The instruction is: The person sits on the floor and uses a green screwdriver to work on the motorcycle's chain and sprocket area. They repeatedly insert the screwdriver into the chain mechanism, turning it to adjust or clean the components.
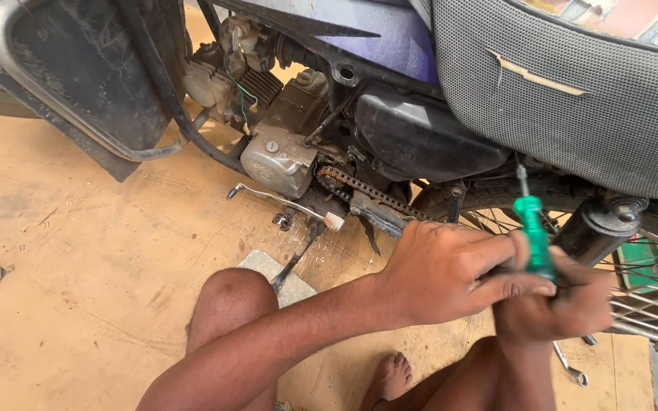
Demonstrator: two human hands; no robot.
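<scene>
Green-handled screwdriver (533,234) is upright, shaft pointing up toward the underside of the motorcycle seat (573,99), just ahead of the rear shock (599,224). I see both hands on it: left hand (451,270) closed, thumb and fingers wrapped across the handle; right hand (565,304) closed around the lower handle from below. Rear wheel spokes (489,221) sit behind the hands, drive chain (367,190) running forward to the engine case (279,164). Kick lever (283,202) sticks out below the engine. A spanner (570,367) lies on the floor (100,289) under the right wrist. Bare knee (230,301) and foot (390,378) are in the foreground.
</scene>
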